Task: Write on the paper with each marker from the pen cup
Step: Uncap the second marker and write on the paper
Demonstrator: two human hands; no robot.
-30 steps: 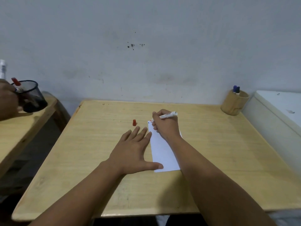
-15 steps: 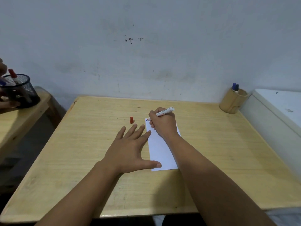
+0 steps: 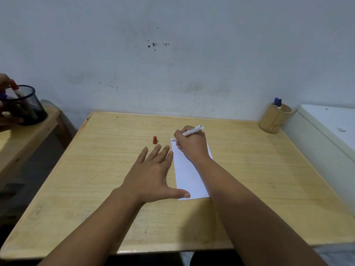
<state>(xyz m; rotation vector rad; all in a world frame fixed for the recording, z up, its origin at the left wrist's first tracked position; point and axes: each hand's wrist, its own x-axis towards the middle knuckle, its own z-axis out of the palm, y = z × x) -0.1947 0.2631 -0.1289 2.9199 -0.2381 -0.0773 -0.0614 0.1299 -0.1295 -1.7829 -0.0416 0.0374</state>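
Note:
A white sheet of paper (image 3: 189,177) lies in the middle of the wooden table (image 3: 96,169). My right hand (image 3: 191,145) grips a white marker (image 3: 193,130) with its tip down at the paper's top left corner, where a small blue mark shows. My left hand (image 3: 151,175) lies flat with fingers spread, its thumb pressing the paper's lower left edge. A red marker cap (image 3: 154,140) stands on the table just beyond my left fingers. A wooden pen cup (image 3: 273,120) holding two blue-capped markers (image 3: 277,103) sits at the table's far right corner.
On a second wooden table at the left, another person's hands (image 3: 7,120) hold a black mesh cup (image 3: 28,105) with markers in it. A white cabinet (image 3: 330,131) stands against the table's right side. A grey wall runs behind.
My view has shifted slightly; my hands stay on the paper, the marker tip at the top left corner. The other person's hands have moved around the mesh cup.

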